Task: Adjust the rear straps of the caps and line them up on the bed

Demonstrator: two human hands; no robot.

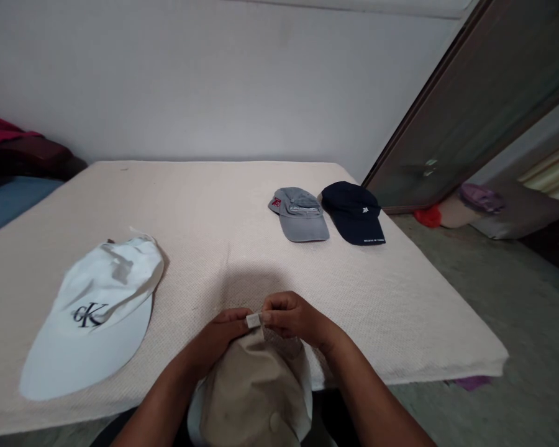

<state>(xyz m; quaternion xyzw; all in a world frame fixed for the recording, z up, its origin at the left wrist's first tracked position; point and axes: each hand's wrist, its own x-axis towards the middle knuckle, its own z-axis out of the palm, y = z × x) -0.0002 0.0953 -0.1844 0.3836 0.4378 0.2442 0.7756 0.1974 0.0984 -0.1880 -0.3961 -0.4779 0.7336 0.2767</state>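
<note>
A beige cap [251,391] is held at the near edge of the bed, its crown button toward me and its back strap end away. My left hand [226,332] is closed on the cap's back edge, beside a small white tag [253,320]. With fingers pinched, my right hand [291,316] grips the cap's strap end just right of the tag. Exactly how the strap sits between the fingers is hidden. Left of my hands lies a white cap [107,279] with black CK letters, its brim toward me.
Farther back on the cream-covered bed [190,205] lie a grey cap [302,214] and a navy cap [354,214], side by side. A wall [214,87] stands behind. At right are a dark cabinet door [447,124] and the floor [470,273] beyond the bed's edge.
</note>
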